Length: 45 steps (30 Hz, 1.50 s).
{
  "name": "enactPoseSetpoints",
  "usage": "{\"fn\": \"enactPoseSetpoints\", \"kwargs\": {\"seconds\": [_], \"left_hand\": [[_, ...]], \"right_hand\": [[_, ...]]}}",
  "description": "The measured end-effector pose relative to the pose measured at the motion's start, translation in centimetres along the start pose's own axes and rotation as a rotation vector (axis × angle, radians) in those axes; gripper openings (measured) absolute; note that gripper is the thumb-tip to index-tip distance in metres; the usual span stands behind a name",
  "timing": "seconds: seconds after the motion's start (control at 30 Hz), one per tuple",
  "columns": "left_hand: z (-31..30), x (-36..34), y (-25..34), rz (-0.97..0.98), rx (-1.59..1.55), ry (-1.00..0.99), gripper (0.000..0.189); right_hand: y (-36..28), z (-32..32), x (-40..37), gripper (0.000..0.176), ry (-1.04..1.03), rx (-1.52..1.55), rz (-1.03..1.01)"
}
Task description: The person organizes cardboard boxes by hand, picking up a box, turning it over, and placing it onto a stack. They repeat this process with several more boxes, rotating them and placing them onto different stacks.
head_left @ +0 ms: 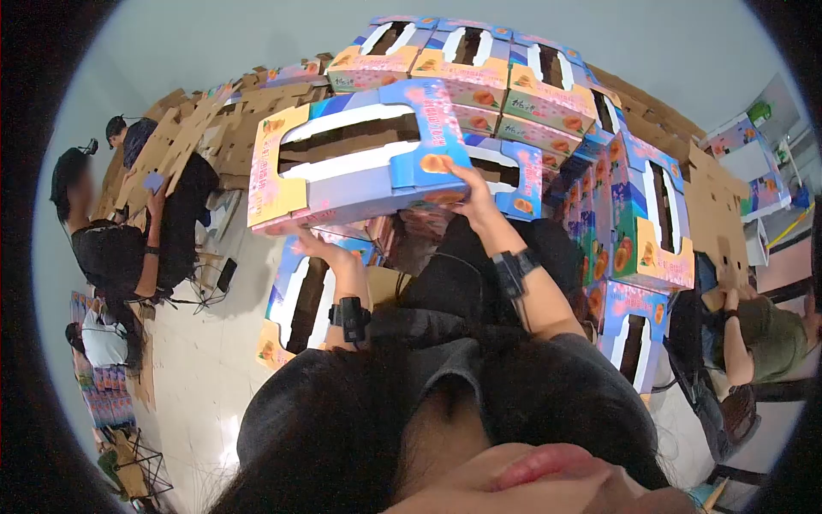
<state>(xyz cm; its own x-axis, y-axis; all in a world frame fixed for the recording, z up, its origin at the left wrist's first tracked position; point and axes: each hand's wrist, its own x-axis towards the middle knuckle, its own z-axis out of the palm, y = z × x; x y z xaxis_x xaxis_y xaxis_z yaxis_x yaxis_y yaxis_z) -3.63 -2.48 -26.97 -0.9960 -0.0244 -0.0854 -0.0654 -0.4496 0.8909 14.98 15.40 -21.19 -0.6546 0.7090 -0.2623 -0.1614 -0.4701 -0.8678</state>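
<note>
I hold a colourful printed fruit carton (360, 158) up in front of me with both hands. It is blue, pink and yellow with peach pictures and a long window cut in its top. My left hand (321, 250) supports its underside near the lower left edge. My right hand (471, 190) grips its right end. Both wrists wear black bands. A second carton of the same kind (300, 304) lies below the held one, beside my left forearm.
A tall stack of the same cartons (505, 81) rises behind and to the right (646, 214). Flat brown cardboard (193, 128) is heaped at the back left. Other people sit at the left (111, 248) and right (766, 338). Pale floor (201, 377) lies at lower left.
</note>
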Motion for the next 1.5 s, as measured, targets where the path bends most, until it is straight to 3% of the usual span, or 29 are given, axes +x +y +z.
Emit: {"fn": "enactPoseSetpoints", "kwargs": {"seconds": [0.03, 0.07, 0.17, 0.2, 0.33, 0.5, 0.6, 0.73, 0.83, 0.97, 1.13, 1.27, 1.4, 1.5], "left_hand": [[0.1, -0.7, 0.4, 0.026, -0.024, -0.006, 0.058], [-0.1, -0.6, 0.3, -0.008, -0.072, 0.011, 0.069], [0.5, -1.4, 2.4, -0.038, -0.454, -0.298, 0.085], [1.1, -1.8, 3.4, 0.01, -0.446, -0.286, 0.083], [1.2, -3.1, 3.8, 0.018, -0.361, -0.554, 0.073], [0.5, -3.7, 4.1, -0.411, -0.224, -0.818, 0.065], [1.9, -7.2, 7.3, -0.573, 0.015, -0.83, 0.062], [1.6, -6.4, 5.2, -0.688, 0.083, -0.956, 0.058], [3.1, -7.6, 5.6, -0.661, 0.146, -1.052, 0.057], [3.9, -8.9, 3.7, -0.502, 0.041, -0.949, 0.053], [5.1, -9.3, 3.3, -0.543, 0.013, -0.985, 0.045], [7.7, -7.5, -0.4, -0.14, 0.274, -1.079, 0.053], [11.1, -7.0, 0.7, -0.422, 0.284, -0.998, 0.058], [12.6, -4.2, -4.4, -0.265, 0.3, -0.956, 0.06]], "right_hand": [[-0.4, -0.7, -1.1, 0.06, 0.04, 0.009, -0.022], [-1.2, -1.6, -2.4, 0.059, -0.017, 0.048, -0.044], [-2.8, -5.5, -5.4, 0.059, 0.074, 0.122, -0.122], [-3.1, -7.1, -6.2, 0.058, 0.114, 0.126, -0.159], [-4.9, -11.9, -9.8, 0.059, 0.2, 0.248, -0.328], [-6.2, -17.8, -14.3, 0.053, 0.363, 0.199, -0.404], [-6.7, -19.5, -16.0, 0.058, 0.294, 0.093, -0.297], [-6.5, -19.1, -16.7, 0.063, 0.328, 0.087, -0.15], [-5.6, -19.4, -15.8, 0.06, 0.413, 0.163, -0.053], [-3.7, -20.7, -14.0, 0.062, 0.534, 0.192, -0.071], [-4.0, -21.0, -11.8, 0.065, 0.582, 0.197, -0.058], [-4.8, -21.4, -9.7, 0.074, 0.581, 0.069, 0.011], [-5.0, -21.5, -7.7, 0.068, 0.552, -0.057, -0.013], [-3.4, -22.3, -5.7, 0.062, 0.484, -0.005, -0.115]]}}
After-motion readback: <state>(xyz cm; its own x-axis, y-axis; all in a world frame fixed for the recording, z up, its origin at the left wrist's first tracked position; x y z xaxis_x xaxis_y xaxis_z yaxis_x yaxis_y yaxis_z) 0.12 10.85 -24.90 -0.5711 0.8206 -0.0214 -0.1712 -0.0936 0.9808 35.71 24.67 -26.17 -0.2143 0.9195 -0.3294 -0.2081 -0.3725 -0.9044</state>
